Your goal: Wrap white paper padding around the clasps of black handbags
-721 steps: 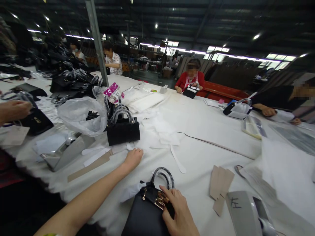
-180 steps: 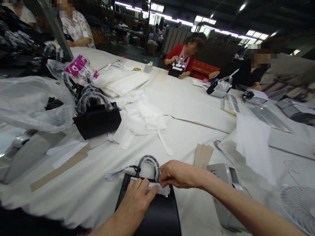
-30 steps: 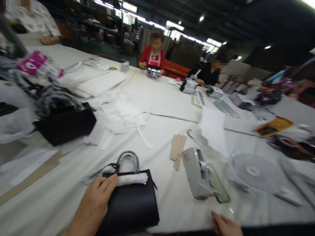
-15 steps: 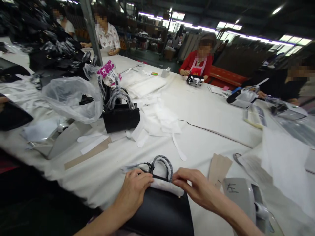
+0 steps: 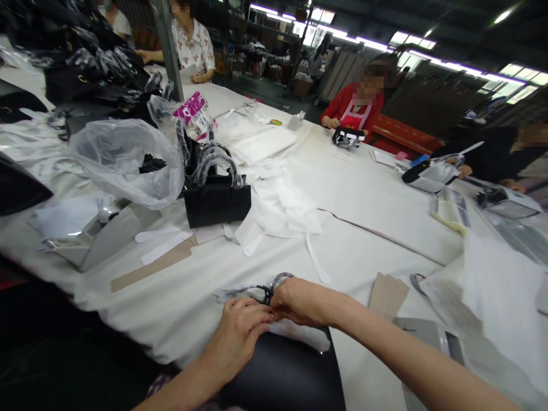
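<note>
One black handbag (image 5: 295, 371) lies on the bench (image 5: 363, 248) before the person, left hand (image 5: 244, 328) pressing its top with fingers close together, right hand (image 5: 293, 299) curled at the handle (image 5: 282, 277); whether either pinches anything, I can't tell. One magenta-and-white packet (image 5: 194, 114) carries blurred lettering. Two grey tape dispensers (image 5: 115, 240) (image 5: 417, 328) flank the bag.

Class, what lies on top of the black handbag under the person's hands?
A white strip lies across the handbag near its top edge. Whatever is under the left hand and right hand cannot be seen.
</note>
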The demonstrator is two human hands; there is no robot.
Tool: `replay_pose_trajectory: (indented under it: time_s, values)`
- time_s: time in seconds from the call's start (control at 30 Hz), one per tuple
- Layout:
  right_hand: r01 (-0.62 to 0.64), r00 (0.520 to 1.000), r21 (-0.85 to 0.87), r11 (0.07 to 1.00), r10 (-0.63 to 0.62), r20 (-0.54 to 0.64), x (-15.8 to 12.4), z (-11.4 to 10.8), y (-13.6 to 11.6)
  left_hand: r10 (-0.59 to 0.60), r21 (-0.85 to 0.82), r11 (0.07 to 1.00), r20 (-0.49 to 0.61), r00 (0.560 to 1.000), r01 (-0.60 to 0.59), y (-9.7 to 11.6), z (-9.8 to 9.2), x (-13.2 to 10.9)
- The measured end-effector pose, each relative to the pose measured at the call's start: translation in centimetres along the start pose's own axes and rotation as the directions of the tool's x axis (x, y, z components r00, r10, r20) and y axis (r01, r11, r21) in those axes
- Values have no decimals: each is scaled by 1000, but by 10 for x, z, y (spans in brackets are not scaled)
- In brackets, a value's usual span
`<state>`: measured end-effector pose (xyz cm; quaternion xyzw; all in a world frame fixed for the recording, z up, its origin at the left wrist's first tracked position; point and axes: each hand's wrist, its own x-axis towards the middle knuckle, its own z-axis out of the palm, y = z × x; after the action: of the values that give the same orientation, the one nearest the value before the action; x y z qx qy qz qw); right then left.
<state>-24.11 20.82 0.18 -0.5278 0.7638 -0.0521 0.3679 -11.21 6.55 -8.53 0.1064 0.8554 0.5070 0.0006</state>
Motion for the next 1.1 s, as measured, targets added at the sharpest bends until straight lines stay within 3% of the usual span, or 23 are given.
replay_pose_trajectory:
  time_s: [0.23, 0.4, 0.83, 1.1]
  values:
    - [-137, 988, 28, 990, 134, 72, 8, -8, -7, 17, -19, 1000, -77, 997, -19, 3, 6, -4]
    - [-166, 983, 77, 983, 158, 93, 9, -9, -5, -9, -63, 998, -105, 994, 3, 4, 11, -6]
    - [-181, 975, 205, 962, 148, 166, 11, -5, 9, -61, -29, 998, 8, 998, 61, -5, 10, -6]
    - [-332, 936, 303, 893, 271, 226, 17, -5, 10, 47, 61, 997, 72, 996, -52, 6, -1, -3]
